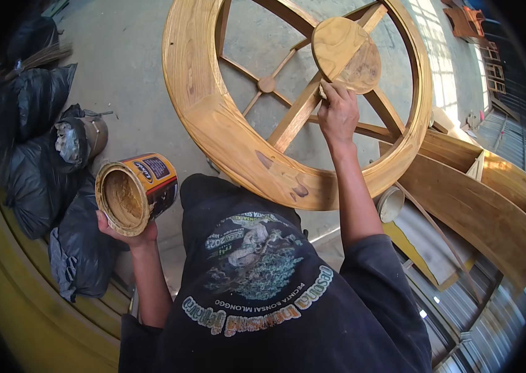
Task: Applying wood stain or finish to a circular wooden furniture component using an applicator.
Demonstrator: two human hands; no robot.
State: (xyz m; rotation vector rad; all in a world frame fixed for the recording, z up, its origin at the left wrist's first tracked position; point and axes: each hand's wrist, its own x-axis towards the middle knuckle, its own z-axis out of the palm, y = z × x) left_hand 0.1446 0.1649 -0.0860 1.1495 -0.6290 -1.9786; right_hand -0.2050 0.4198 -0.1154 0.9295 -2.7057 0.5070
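Observation:
My left hand (146, 236) holds up a yellow-and-dark can (162, 180) from below. The can is tipped toward me, and its rim and inside are coated with tan paste. My right hand (340, 118) is closed, its fingertips at the lower edge of a round wooden disc (345, 53). Something small and pale shows at those fingertips, too little of it visible to name. The disc sits at the crossing of the spokes (297, 115) inside a large ring-shaped wooden frame (204, 124). Darker patches mark the ring's near side.
Black plastic bags (36, 180) and a bucket-like container (92, 137) stand at the left. A thinner crossed brace with a small round centre (266, 84) lies lower, beyond the ring. Curved wooden pieces (468, 199) and a pale round container (391, 204) are at the right.

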